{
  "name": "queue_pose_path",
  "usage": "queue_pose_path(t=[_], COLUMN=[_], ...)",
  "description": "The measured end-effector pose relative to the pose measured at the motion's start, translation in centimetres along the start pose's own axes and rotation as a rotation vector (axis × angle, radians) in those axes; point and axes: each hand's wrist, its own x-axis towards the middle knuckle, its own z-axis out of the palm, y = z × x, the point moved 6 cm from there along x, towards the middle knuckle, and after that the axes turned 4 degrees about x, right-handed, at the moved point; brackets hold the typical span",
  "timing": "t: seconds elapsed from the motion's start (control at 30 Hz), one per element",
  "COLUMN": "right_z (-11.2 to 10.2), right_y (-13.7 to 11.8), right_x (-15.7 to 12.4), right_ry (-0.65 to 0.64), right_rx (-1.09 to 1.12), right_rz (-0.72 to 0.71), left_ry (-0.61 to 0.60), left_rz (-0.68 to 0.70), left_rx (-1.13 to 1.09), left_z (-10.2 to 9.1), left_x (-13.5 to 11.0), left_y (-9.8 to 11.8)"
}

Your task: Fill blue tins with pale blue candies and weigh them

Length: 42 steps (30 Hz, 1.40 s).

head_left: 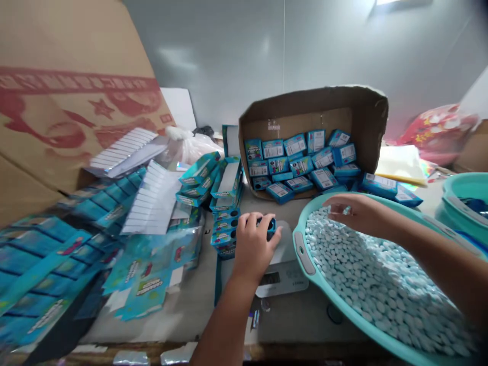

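Under the left hand (253, 246), box (271, 224) print blurs unreadably.

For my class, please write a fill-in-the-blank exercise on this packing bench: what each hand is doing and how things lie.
1. The left hand grips a small blue box on the white digital ____.
2. The right hand reaches into a teal basin full of pale blue ____.
3. Behind them, a cardboard carton of blue packs lies on its ____.

Missing words: scale; tablets; side.
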Motion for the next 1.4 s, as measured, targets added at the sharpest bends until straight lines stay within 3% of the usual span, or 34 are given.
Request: queue_pose_path(t=[0.13,0.23,0.4,0.5,0.63,0.8,0.93,1.03,1.13,1.17,1.2,1.27,1.33,1.4], right_z=[0.1,0.0,-0.3,-0.4,-0.5,-0.4,-0.2,0.2,0.3,0.2,0.1,0.0,0.5,1.2], right_y=[-0.3,-0.5,-0.9,-1.3,-1.5,-1.7,-2.4,-2.6,-2.3,-2.1,-1.9,-1.4,-1.0,-1.3], right_x=[-0.2,-0.3,-0.4,-0.5,-0.4,-0.4,-0.8,-0.9,-0.7,-0.6,-0.7,-1.0,-1.7,-2.7], right_ry=[0.013,0.009,-0.024,-0.04,-0.041,-0.075,-0.125,-0.131,-0.114,-0.105,-0.104,-0.166,-0.301,-0.393], right_rx=[0.037,0.056,0.034,0.016,0.022,0.004,0.009,0.01,-0.019,-0.04,-0.062,-0.086,-0.069,-0.043], right_rz=[-0.049,-0.048,-0.021,-0.018,-0.035,0.005,0.025,0.008,-0.01,-0.007,0.001,0.041,0.119,0.179], left_ry=[0.115,0.131,0.172,0.179,0.218,0.211,0.04,-0.001,0.081,0.06,-0.05,-0.347,-0.455,-0.531], left_rz=[0.061,0.043,0.012,0.042,-0.027,-0.049,-0.033,-0.056,-0.077,-0.06,-0.055,-0.271,-0.422,-0.544], left_rx=[0.072,0.219,0.302,0.225,0.149,0.171,0.298,0.329,0.263,0.184,0.101,0.056,0.056,0.048], left_z=[-4.7,-6.0,-4.3,-3.5,-3.7,-2.2,-0.3,-0.9,-1.7,-1.0,0.7,5.5,9.8,13.6], left_x=[-1.7,-3.1,-4.1,-4.4,-5.1,-5.9,-6.3,-4.5,1.0,3.4,6.0,10.2,13.0,14.1], left_y=[-0.1,-1.1,-3.6,-4.1,-4.8,-6.1,-6.1,-5.2,-3.2,-2.3,-1.7,-2.0,-2.6,-3.5])
